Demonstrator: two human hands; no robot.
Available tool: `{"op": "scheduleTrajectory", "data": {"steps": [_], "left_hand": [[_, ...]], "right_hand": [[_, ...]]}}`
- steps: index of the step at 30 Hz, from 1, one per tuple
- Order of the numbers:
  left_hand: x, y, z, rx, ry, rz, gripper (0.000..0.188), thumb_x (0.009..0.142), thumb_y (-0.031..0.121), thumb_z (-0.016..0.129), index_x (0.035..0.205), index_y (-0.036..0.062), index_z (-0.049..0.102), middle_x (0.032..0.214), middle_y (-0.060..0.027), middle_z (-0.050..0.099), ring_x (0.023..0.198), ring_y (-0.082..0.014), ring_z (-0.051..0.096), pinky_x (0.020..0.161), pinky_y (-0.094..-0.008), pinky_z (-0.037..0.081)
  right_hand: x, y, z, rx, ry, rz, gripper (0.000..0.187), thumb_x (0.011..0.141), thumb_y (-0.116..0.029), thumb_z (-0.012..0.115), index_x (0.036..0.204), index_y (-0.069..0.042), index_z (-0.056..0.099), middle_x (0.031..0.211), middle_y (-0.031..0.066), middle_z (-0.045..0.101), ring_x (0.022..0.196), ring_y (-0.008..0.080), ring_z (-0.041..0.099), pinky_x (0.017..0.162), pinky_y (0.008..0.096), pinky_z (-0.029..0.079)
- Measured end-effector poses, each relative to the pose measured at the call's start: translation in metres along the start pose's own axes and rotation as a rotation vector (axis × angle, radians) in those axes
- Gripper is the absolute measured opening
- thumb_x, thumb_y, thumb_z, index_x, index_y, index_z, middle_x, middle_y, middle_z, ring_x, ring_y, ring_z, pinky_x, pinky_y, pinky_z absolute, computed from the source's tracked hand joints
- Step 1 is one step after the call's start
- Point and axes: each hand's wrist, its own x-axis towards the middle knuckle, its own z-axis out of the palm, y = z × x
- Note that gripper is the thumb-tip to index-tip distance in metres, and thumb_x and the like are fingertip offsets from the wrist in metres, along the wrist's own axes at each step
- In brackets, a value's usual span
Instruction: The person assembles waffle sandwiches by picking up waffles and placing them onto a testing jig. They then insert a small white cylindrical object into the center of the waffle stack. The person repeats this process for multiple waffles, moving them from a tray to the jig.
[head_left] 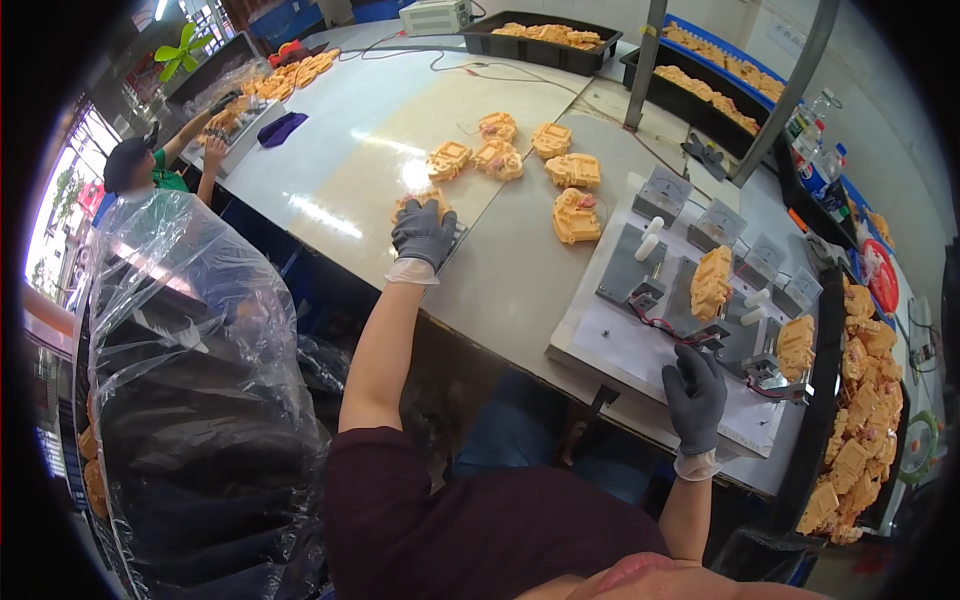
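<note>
Left hand: the gray-gloved left hand [424, 236] lies over an orange piece [409, 208] on the desk [480, 275], fingers bent and touching it; whether they grip firmly cannot be told.
Right hand: the right hand [693, 402], also gloved, is loosely open with fingers half curled, near the front of the metal fixture [622, 268], nothing seen in it.
Step in hand: seems to be handling one piece at the left; picking up or setting down cannot be told.
Next move: lifting that piece would call for a sure hold on its sides, clear of the loose pieces beyond.
Fixture pieces: two, a nearer-left one [711, 284] and a right one [796, 348], stand on the fixture.
Loose pieces: six lie beyond the left hand, among them one with a pinkish part [577, 217].
Right bin: the long black bin [826, 390] is heaped with orange pieces.
Back trays: a black tray [543, 60] at the far edge holds more pieces.
Left tray: a co-worker reaches into a gray tray [246, 148] of pieces.
</note>
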Motion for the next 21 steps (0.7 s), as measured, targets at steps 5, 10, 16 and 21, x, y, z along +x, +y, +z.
{"op": "scheduleTrajectory", "data": {"steps": [5,10,16,21], "left_hand": [[0.004,-0.016,-0.021,-0.008,0.060,-0.180,0.055,0.081,0.046,0.061,0.125,0.0141,0.054,0.131,-0.0196,0.047,0.110,-0.0381,0.053,0.092,-0.0444,0.046],[0.032,-0.049,-0.001,-0.310,-0.240,-0.417,0.076,0.071,0.049,0.073,0.131,0.0131,0.043,0.127,-0.0202,0.049,0.116,-0.0406,0.051,0.095,-0.0456,0.045],[0.009,-0.021,-0.013,-0.435,-0.183,-0.537,0.063,0.068,0.043,0.080,0.113,0.0069,0.054,0.111,-0.0151,0.059,0.101,-0.0294,0.061,0.084,-0.0387,0.051],[-0.029,-0.029,0.014,-2.029,-0.048,-0.537,0.028,0.084,0.019,0.071,0.109,0.0104,0.061,0.092,0.0005,0.062,0.081,-0.0124,0.060,0.072,-0.0276,0.051]], "right_hand": [[0.000,0.000,0.001,-0.016,-0.002,0.024,0.030,0.077,-0.007,0.068,0.106,-0.001,0.066,0.098,0.0114,0.064,0.084,0.0209,0.064,0.075,0.0297,0.051],[-0.003,0.002,0.002,-0.014,0.016,-0.006,0.029,0.078,-0.007,0.068,0.106,-0.001,0.065,0.097,0.0105,0.064,0.082,0.0199,0.063,0.074,0.0300,0.051],[-0.003,0.005,0.000,0.024,0.043,-0.007,0.029,0.078,-0.007,0.068,0.107,-0.002,0.066,0.095,0.0110,0.064,0.079,0.0198,0.063,0.072,0.0301,0.051],[0.000,0.005,-0.001,0.095,0.040,-0.051,0.029,0.077,-0.009,0.068,0.106,-0.004,0.067,0.086,0.0103,0.064,0.072,0.0177,0.061,0.065,0.0291,0.049]]}}
